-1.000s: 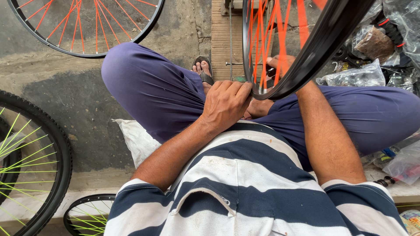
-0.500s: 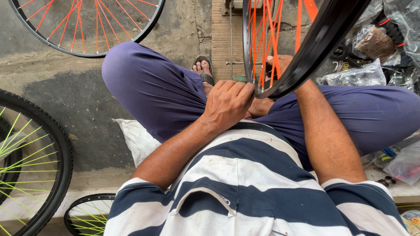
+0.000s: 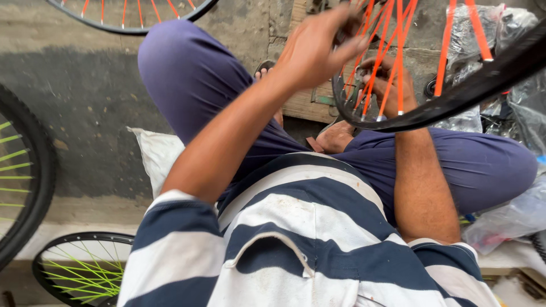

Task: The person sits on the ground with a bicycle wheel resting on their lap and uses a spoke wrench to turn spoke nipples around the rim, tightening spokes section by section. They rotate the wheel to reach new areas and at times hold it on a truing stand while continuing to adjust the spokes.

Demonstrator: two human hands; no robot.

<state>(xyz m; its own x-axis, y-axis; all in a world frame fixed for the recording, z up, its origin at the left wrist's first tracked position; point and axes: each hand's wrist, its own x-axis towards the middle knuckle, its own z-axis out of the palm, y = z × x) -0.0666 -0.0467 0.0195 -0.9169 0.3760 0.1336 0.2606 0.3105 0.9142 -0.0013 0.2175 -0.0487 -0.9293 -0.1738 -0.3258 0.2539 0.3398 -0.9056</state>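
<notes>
I sit cross-legged in purple trousers and a striped shirt. A black bicycle rim with orange spokes (image 3: 455, 94) stands tilted over my lap. My left hand (image 3: 315, 48) is raised to the rim's left side, fingers curled at the spokes near its edge. My right hand (image 3: 387, 85) is behind the spokes inside the wheel, fingers bent around something small that the spokes hide.
Another orange-spoked wheel (image 3: 131, 17) lies at the top left. A tyred wheel with green spokes (image 3: 23, 170) is at the left, and a bare green-spoked rim (image 3: 85, 267) at the bottom left. A white sack (image 3: 156, 156) is under my leg. Plastic bags (image 3: 512, 210) lie at the right.
My left hand has lifted from my lap up to the rim and spokes. The view has tilted, and the wheel now sits lower across my lap.
</notes>
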